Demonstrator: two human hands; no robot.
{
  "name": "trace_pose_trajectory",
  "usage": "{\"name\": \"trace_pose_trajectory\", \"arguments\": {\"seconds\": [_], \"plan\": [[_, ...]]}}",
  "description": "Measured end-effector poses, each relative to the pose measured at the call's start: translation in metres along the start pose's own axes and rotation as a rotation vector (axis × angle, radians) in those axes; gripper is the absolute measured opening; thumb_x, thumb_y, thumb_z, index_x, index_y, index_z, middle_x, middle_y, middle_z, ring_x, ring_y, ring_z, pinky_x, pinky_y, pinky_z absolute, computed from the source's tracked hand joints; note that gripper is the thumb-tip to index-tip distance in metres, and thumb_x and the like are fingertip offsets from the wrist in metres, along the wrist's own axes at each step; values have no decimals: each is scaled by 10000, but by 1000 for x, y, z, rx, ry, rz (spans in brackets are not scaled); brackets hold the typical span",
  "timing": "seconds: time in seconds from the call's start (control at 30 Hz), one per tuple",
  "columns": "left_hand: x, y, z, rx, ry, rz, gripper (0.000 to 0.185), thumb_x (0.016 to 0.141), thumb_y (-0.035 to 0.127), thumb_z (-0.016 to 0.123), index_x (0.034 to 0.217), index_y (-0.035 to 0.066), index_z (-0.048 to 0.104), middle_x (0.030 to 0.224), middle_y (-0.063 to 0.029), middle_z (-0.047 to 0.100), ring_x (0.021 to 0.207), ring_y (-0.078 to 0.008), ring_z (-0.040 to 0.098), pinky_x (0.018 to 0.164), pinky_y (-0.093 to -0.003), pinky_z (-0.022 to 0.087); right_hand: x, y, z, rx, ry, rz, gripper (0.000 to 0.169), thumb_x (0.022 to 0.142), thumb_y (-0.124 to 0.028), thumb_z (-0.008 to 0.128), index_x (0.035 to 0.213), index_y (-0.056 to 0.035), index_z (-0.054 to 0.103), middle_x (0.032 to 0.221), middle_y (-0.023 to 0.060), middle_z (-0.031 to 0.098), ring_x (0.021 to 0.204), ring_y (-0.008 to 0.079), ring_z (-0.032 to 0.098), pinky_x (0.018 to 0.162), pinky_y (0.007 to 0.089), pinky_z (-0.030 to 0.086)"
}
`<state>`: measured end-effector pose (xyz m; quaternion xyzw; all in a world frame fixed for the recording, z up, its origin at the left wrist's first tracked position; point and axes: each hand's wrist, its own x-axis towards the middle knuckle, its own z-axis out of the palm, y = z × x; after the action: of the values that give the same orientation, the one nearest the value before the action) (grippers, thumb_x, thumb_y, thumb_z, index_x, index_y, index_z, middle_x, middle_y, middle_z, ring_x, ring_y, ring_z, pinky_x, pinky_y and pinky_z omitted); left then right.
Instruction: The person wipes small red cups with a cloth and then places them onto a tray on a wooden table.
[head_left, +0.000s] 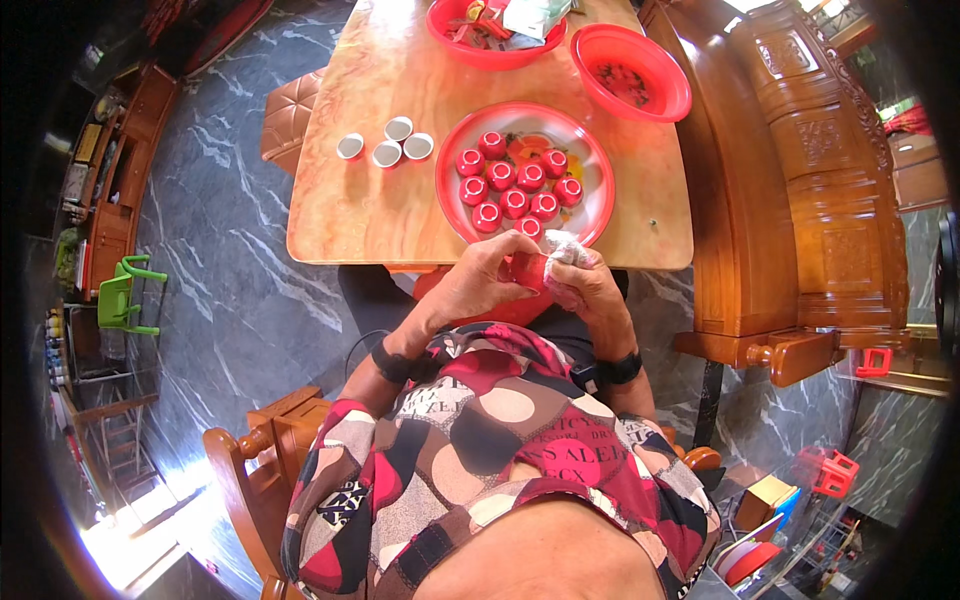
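My left hand (484, 276) grips a small red cup (528, 271) just past the table's near edge, over my lap. In my right hand (598, 283) is a crumpled whitish cloth (568, 249), pressed against the cup's right side. Directly beyond my hands lies a round tray (444, 196) with a red rim and a floral pattern. Several red cups (501, 175) stand upside down on it, their pale foot rings facing up. Left of the tray, several cups with white insides (387, 154) stand upright on the table.
A red basin (589, 46) with dark bits in it sits at the table's far right. Beside it, another red basin (450, 54) holds packets and a plastic bag. The table (360, 225) has a wooden bench (739, 247) to its right and a brown padded stool (289, 112) to its left.
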<state>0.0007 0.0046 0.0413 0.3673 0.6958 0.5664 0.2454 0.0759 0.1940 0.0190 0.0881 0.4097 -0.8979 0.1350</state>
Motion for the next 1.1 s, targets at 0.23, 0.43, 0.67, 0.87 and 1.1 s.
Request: {"name": "trace_pose_trajectory", "arguments": {"seconds": [0.23,0.43,0.67,0.87,1.1], "plan": [[0,-11,11,264,88,161,446,635,-19,704,1033,49,513,883,-86,523,870,-196,563,747,-293,453,5,-1,9,-127,103,18,104,795,-48,641,869,-42,568,729,-43,528,611,35,488,518,169,375],[5,-11,-4,-114,86,95,513,702,120,746,1119,37,460,978,-77,565,907,-213,572,773,-316,465,4,3,1,61,30,-111,237,825,-110,616,1029,-26,528,674,-24,510,476,44,422,411,185,322],[1,-27,0,-779,-140,-205,536,801,169,677,1231,3,403,1076,-108,579,944,-183,589,757,-297,501,4,7,-1,117,-52,-214,321,795,-90,630,1079,-15,501,633,-12,499,434,50,403,378,186,302],[1,-16,3,-878,-88,-198,542,787,162,689,1238,14,426,1070,-106,589,951,-187,590,762,-314,517,0,4,2,-44,-22,-213,276,761,-149,678,932,3,525,560,12,482,385,61,384,350,195,286],[2,-22,9,-690,-3,-25,563,757,21,695,1258,38,437,1010,-57,588,888,-97,547,733,-250,485,2,-1,2,-38,0,-116,159,769,-35,638,904,-21,556,622,-18,496,447,46,405,382,185,298]]}}
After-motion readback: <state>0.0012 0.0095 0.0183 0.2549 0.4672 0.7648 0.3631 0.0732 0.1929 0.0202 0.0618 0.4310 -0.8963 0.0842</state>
